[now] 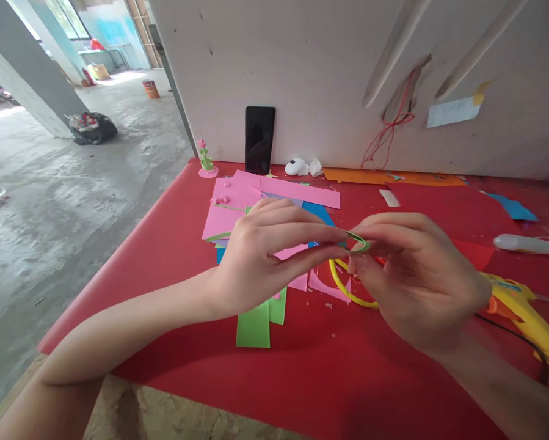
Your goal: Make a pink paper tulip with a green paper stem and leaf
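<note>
A thin green paper strip (357, 240) is being held above the red surface (173, 244), at the middle of the view, between the left hand (256, 260) and the right hand (416, 281). The left hand's fingers (320, 241) are being pressed together on the strip's end at 9 o'clock, thumb below and forefinger above; the right hand's fingers (370, 235) are being pinched on its end at 3 o'clock, where the strip is being curled into a small loop.

The curling is judged to be done best with the strip kept taut and flat between both pinches, the right fingertips being rolled slowly so that the paper is bent evenly and not creased.

The strip's long axis is being kept roughly level, running from 9 to 3 o'clock, with the curled end pointing toward 3 o'clock.

Pink paper sheets (237, 195) and green paper pieces (254, 327) are lying under the left hand toward 11 and 6 o'clock; a yellow glue gun (526, 311) is lying at 4 o'clock, and a dark phone (259, 139) is being propped against the wall at 12 o'clock.
</note>
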Demonstrator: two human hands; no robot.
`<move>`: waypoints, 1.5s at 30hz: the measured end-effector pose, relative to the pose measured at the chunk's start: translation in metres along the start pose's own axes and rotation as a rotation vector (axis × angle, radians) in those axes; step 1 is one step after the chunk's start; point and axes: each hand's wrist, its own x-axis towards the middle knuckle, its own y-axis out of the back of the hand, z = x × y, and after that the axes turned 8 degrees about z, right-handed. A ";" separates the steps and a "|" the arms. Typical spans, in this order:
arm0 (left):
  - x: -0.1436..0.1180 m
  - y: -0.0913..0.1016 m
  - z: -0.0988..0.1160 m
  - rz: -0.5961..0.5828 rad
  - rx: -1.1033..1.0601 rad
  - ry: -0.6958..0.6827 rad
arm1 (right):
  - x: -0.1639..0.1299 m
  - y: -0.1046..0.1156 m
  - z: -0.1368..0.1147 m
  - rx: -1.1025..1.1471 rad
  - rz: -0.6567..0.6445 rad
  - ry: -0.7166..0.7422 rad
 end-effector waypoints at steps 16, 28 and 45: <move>0.001 0.004 -0.008 0.037 0.240 -0.311 | -0.003 -0.001 -0.005 -0.126 0.010 0.049; 0.001 0.003 -0.011 -0.012 0.152 -0.146 | -0.003 0.001 -0.004 -0.116 0.004 0.055; -0.003 -0.005 -0.004 -0.063 -0.035 0.138 | 0.000 0.001 0.001 -0.235 0.022 0.157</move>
